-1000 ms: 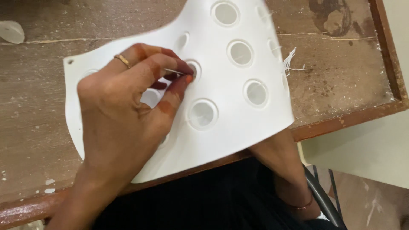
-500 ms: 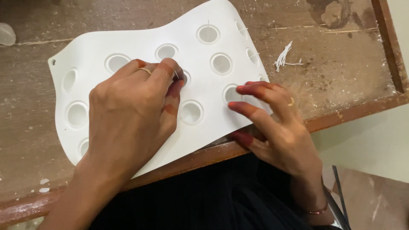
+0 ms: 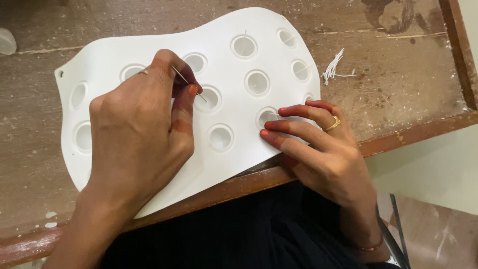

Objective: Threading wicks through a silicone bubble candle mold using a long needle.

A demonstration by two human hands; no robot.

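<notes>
A white flexible mould sheet (image 3: 164, 40) with several round cups lies on a worn wooden table (image 3: 398, 94), bulging upward in the middle. My left hand (image 3: 134, 134) rests on the sheet and pinches a thin metal needle (image 3: 188, 83) between thumb and fingers, its tip over a middle cup (image 3: 209, 98). My right hand (image 3: 318, 149) presses its fingertips flat on the sheet's near right edge beside another cup (image 3: 266, 117). Thin white wicks stand in some far cups.
A small bundle of white thread scraps (image 3: 332, 67) lies on the table to the right of the sheet. A raised wooden rim (image 3: 460, 60) borders the table's right and near edges. A pale translucent lump (image 3: 7, 41) sits at the far left.
The sheet, lifted and curled a second ago, now lies on the table. My right hand came from under it to press its edge. My left hand drew the needle back.
</notes>
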